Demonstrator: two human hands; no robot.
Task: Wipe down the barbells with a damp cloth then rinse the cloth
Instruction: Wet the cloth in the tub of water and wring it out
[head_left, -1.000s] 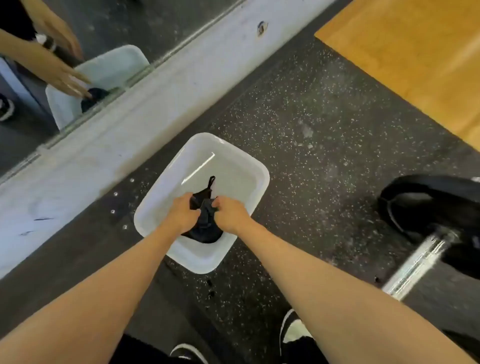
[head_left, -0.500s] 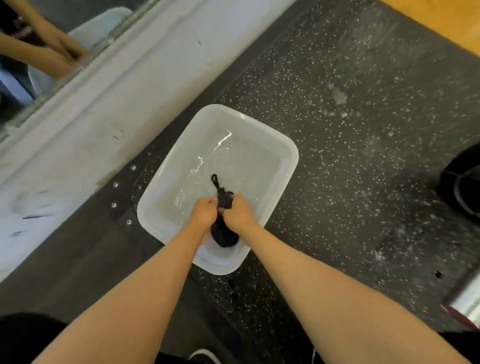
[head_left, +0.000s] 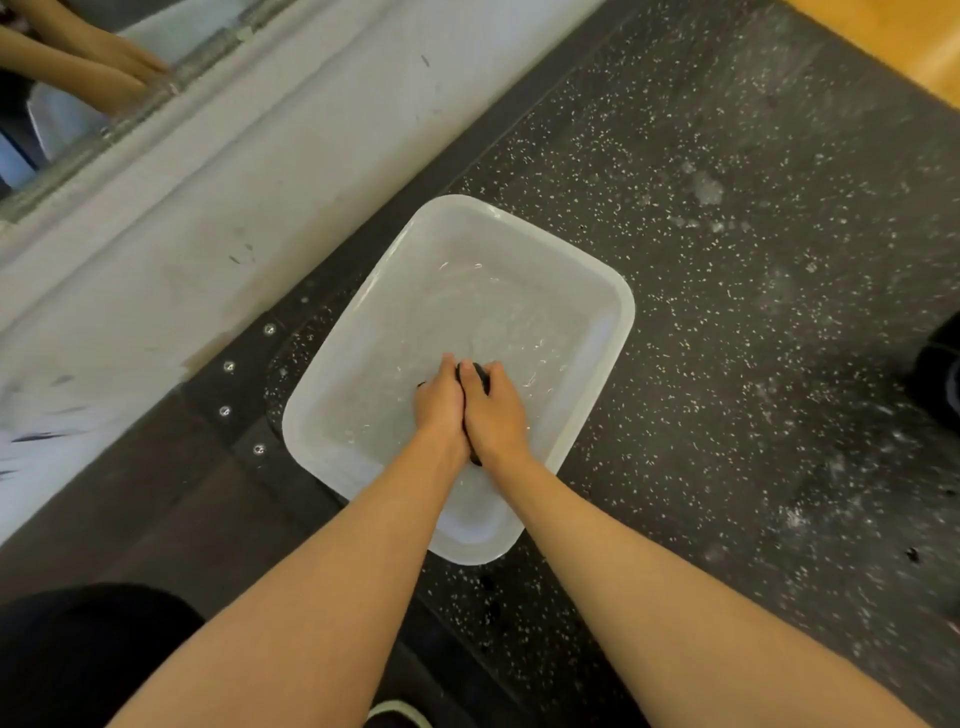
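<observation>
Left hand (head_left: 439, 402) and right hand (head_left: 493, 415) sat pressed side by side inside the translucent white rectangular plastic tub (head_left: 621, 332), toward the tub's nearer end. Fingers of both were curled round the bunched black cloth (head_left: 480, 375) (mostly hidden), probably to squeeze it out. The tub held shallow, rippled clear water (head_left: 467, 306).

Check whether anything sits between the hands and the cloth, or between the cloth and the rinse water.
Nothing visible does. The left hand and right hand both grip the black cloth directly, bunched between them, inside the white tub that holds the water.
</observation>
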